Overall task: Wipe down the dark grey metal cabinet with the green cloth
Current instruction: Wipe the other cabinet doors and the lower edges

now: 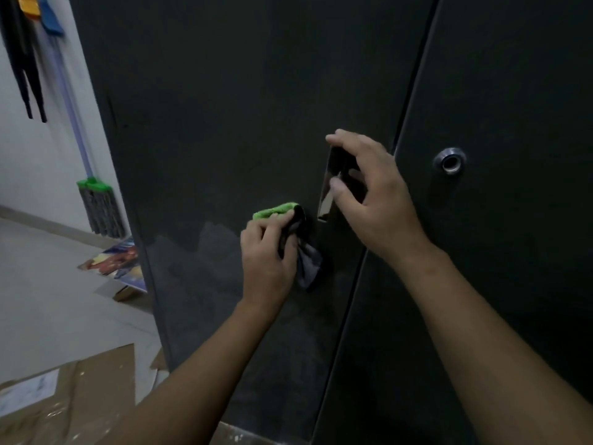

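1. One dark grey metal cabinet [224,107], with two doors showing.
2. Two hands: the left hand [268,252] and the right hand [375,200].
3. One green cloth [276,211].
4. One shiny handle [327,187].
5. One round lock [451,162].
6. One mop [99,203].
7. Cardboard sheets [80,390] on the floor: number unclear.

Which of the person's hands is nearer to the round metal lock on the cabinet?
Right. The right hand holds the chrome handle, just left of the round metal lock. The left hand, gripping the green cloth, is lower and farther left.
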